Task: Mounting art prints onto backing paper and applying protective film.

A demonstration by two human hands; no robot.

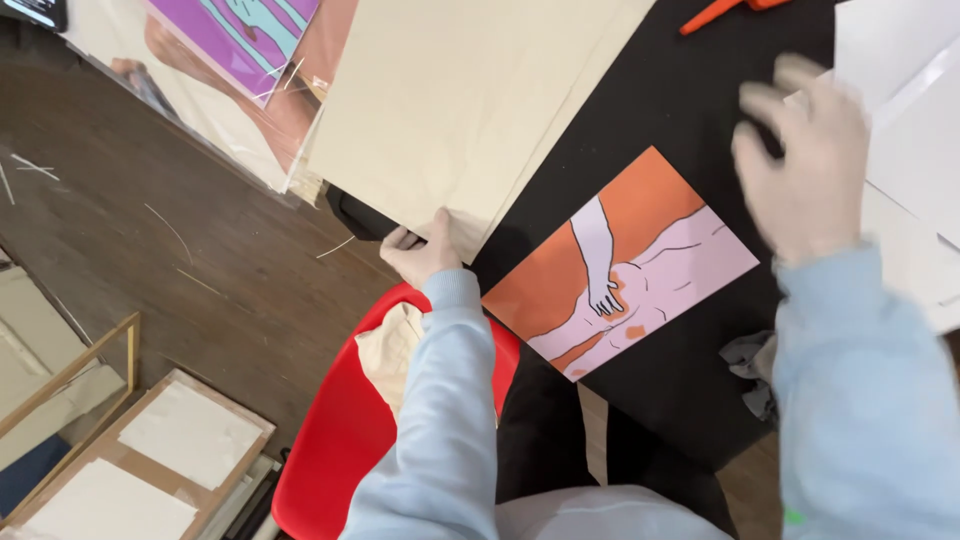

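Beige board [455,95], large and flat, pinched by left hand [425,250]; right hand [805,160] hovers spread, blurred.

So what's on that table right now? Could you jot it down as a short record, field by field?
surface: black table
left hand: fingers gripping the lower corner of a large beige board
right hand: open, blurred, raised over the table, holding nothing
print: orange and pink picture lying flat between the hands
seat: red chair below the left arm
far edge: orange tool, partly cut off
right side: white sheets
floor: dark wood, frames leaning at lower left
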